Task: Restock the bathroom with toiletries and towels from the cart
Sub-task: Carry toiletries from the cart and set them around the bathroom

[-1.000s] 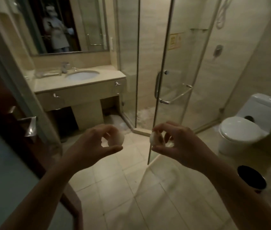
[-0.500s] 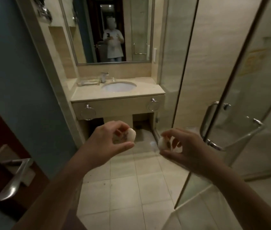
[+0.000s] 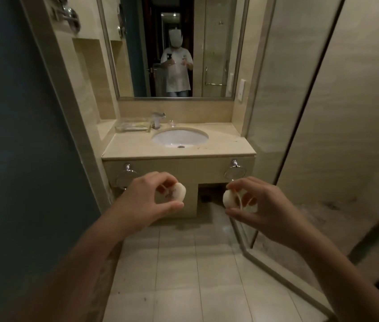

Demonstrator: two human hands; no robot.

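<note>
From the head camera: left hand [image 3: 146, 203] pinches a small white toiletry [image 3: 179, 192], right hand [image 3: 262, 205] pinches its twin [image 3: 229, 198] — both in the air, short of the counter [image 3: 225, 147]; best set down gently beside the tray [image 3: 132, 128], clear of the sink [image 3: 179, 137].

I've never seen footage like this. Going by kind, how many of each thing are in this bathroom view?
Small round soaps: 2
Towel rings: 2
Sink: 1
Tap: 1
Mirror: 1
Tray: 1
Total: 8
</note>
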